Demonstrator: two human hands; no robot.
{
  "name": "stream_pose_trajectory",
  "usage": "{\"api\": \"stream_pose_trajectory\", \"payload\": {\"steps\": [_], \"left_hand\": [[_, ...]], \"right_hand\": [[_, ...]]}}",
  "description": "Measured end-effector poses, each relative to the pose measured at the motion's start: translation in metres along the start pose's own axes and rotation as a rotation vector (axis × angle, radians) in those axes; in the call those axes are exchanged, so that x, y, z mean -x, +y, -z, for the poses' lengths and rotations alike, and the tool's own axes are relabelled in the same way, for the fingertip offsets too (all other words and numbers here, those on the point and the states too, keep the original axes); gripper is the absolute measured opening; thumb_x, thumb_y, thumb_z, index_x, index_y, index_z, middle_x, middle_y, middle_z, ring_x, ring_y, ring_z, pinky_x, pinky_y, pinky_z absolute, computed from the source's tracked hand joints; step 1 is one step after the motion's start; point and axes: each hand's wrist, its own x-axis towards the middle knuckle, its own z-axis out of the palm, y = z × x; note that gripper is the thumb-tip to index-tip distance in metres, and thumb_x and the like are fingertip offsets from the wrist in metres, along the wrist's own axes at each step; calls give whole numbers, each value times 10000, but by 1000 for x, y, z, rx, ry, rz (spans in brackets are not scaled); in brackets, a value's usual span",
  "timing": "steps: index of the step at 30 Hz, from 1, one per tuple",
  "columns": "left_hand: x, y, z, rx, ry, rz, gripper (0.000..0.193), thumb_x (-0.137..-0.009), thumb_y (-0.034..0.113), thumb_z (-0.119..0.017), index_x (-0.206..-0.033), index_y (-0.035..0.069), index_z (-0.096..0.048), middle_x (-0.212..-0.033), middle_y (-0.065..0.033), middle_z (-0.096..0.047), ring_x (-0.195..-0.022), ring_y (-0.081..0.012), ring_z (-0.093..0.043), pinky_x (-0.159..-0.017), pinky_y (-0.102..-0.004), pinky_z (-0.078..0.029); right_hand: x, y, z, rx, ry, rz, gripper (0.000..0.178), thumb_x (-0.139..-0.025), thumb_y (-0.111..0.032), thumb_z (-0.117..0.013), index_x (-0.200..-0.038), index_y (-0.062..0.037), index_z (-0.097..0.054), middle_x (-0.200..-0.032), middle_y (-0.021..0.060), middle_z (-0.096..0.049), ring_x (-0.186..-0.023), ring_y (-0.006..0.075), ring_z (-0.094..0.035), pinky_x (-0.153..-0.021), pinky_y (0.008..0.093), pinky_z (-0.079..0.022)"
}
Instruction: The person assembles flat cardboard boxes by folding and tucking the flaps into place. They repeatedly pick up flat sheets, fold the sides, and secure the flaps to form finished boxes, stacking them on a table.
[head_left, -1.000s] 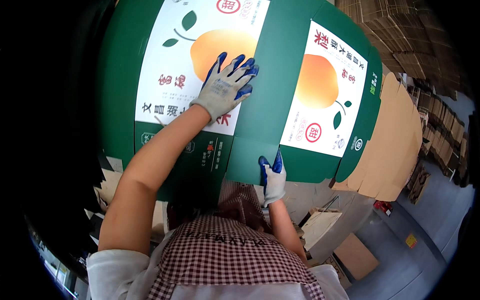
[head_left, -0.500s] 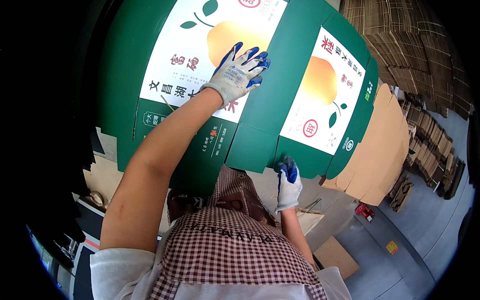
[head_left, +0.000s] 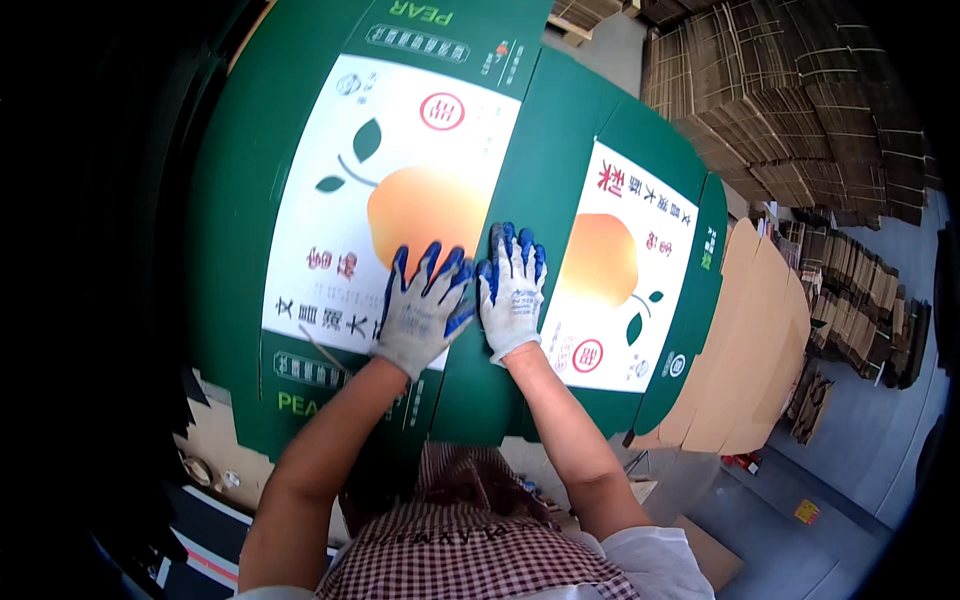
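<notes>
A large green printed cardboard box blank [head_left: 548, 135] lies flat before me, its white panels showing pictures of pears. My left hand [head_left: 425, 308], in a white and blue work glove, rests on the lower part of the left white panel with its fingers spread. Just to its right, my right hand [head_left: 513, 290] wears a matching glove and lies flat on the green strip between the two panels, fingers stretched upward. Neither hand grips anything. A thin pale strip [head_left: 320, 345] crosses the panel's lower edge left of my left hand.
Plain brown cardboard [head_left: 755, 345] sticks out beyond the blank's right side. Tall stacks of folded cardboard [head_left: 770, 100] stand at the far right, with lower piles [head_left: 855, 300] on the grey floor. A roll of tape [head_left: 197, 470] lies at the lower left.
My right hand has come up from the blank's near edge and now lies flat beside the left. My left hand has shifted nearer to me. The blank shows farther down and more of its far end is visible.
</notes>
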Motion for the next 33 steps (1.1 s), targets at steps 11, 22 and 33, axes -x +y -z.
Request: {"api": "stream_pose_trajectory", "payload": {"steps": [11,22,33], "left_hand": [[-3,0,2,61,-105,9,471,-794,391,-517,-1189,135,-503,-1320,-75,-372,-1270,-298,-224,-1026,-582,-63],[-4,0,8,109,-70,20,538,-777,348,-539,-1249,112,-431,-1338,-112,-339,-1273,-310,-220,-1042,-541,-87],[6,-4,-15,221,327,155,519,-800,164,-478,-1293,68,-348,-1348,-125,-319,-1252,-279,-276,-1059,-419,-186]], "right_hand": [[-139,35,-3,79,76,43,448,-859,-280,-421,-1251,-63,-411,-1330,127,-351,-1257,306,-265,-1054,439,-151],[-163,36,-12,129,121,134,472,-857,-294,-442,-1258,-48,-404,-1294,139,-405,-1231,312,-317,-1043,407,-194],[44,-16,1,109,-172,275,519,-829,-274,-504,-1273,-38,-377,-1252,188,-422,-1202,368,-333,-1033,450,-201]]}}
